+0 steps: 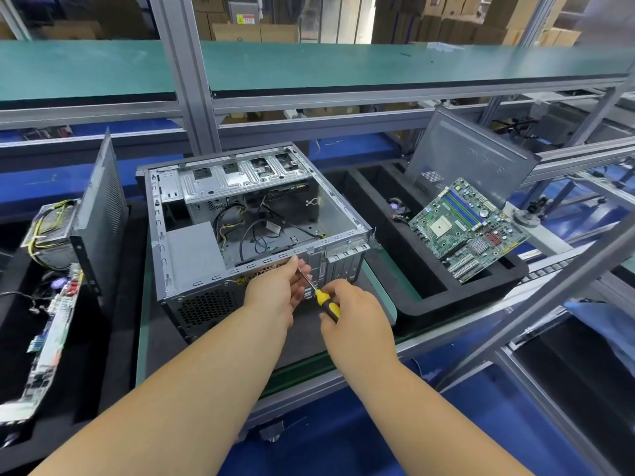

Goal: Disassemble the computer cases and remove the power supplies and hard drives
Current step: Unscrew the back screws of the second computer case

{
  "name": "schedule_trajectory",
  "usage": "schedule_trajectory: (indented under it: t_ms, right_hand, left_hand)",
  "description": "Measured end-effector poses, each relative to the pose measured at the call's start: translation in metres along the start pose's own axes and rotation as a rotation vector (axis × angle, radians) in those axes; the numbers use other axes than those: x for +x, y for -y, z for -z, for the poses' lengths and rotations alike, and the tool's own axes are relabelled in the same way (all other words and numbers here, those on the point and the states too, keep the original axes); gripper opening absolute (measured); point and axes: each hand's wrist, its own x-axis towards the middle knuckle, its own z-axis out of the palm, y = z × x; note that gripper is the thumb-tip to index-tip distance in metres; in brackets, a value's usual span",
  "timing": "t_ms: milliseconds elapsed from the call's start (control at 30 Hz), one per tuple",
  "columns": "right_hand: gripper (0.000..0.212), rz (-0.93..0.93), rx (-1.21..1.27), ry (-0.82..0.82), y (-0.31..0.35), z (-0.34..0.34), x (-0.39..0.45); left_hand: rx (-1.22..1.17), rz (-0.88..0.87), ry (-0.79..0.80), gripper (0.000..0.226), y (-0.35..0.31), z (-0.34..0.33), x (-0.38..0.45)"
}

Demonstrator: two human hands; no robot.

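An open grey computer case (192, 286) lies on its side in front of me, its rear panel facing me. Inside it sit a grey power supply (192, 245), loose black and yellow cables (254, 231) and a metal drive cage (240, 176) at the far end. My right hand (354, 314) grips the yellow-and-black handle of a screwdriver (324, 300). Its shaft points up-left at the case's rear panel. My left hand (278, 286) pinches the shaft near the tip, close to the top edge of that panel.
A black foam tray (429, 283) to the right holds a green motherboard (467, 228) and a leaning grey side panel (470, 159). On the left, another black tray holds a side panel (99, 214), a removed power supply (51, 231) and a circuit board (51, 338). Aluminium frame posts stand behind and at right.
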Motion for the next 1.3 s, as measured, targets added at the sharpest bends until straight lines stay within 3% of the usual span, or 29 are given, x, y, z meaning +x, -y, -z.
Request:
schedule_trajectory:
  t_ms: [300, 367, 567, 900, 967, 1100, 1300]
  right_hand:
    - [0.014, -0.054, -0.088, 0.062, -0.027, 0.024, 0.006]
    - [0.017, -0.153, 0.029, 0.089, -0.042, 0.031, 0.013]
    - [0.007, -0.441, 0.760, 0.214, -0.074, 0.050, 0.050]
    - [0.012, -0.428, 1.004, 0.236, -0.135, 0.073, 0.069]
    - [0.010, -0.431, 0.929, 0.196, -0.146, 0.074, 0.075]
    - [0.022, -0.482, 0.443, 0.034, -0.179, 0.073, 0.106]
    - [0.035, -0.550, 0.229, 0.147, -0.211, 0.061, 0.136]
  left_hand:
    - [0.056, -0.030, -0.039, 0.022, 0.002, -0.014, -0.010]
    - [0.148, -0.030, 0.001, 0.024, 0.004, -0.022, -0.013]
    - [0.550, -0.021, 0.304, 0.030, 0.034, -0.062, -0.021]
    - [0.531, -0.054, 0.325, 0.025, 0.065, -0.111, -0.003]
    - [0.571, -0.058, 0.275, 0.032, 0.069, -0.118, 0.001]
    - [0.684, -0.141, 0.187, 0.040, 0.065, -0.120, 0.003]
    - [0.798, -0.376, 0.214, 0.028, 0.035, -0.099, -0.013]
